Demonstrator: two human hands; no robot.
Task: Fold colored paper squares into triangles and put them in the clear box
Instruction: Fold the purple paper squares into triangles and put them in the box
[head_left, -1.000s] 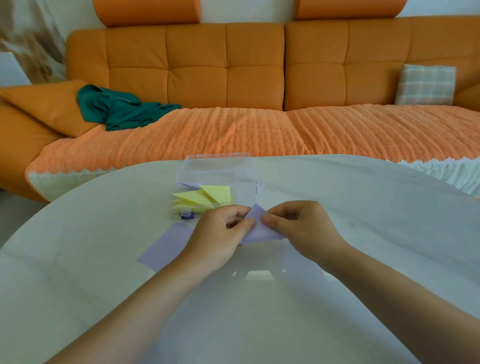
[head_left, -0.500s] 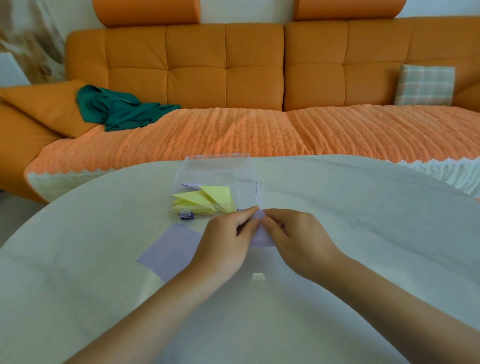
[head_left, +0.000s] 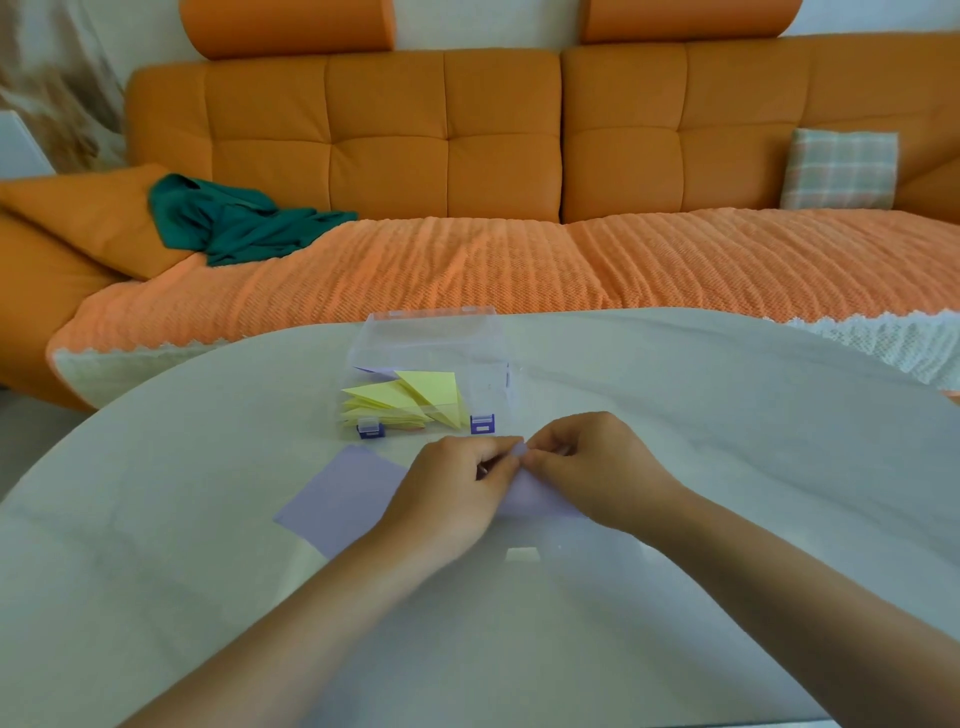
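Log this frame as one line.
step: folding | left hand: pinches purple paper | right hand: pinches same paper | spare purple square: flat, left of hands | clear box: holds yellow triangles

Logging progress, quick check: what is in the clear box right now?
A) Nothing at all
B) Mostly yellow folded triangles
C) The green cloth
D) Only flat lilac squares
B: yellow folded triangles lie stacked inside the clear box, while the left hand and right hand pinch a lilac sheet on the table in front of it.
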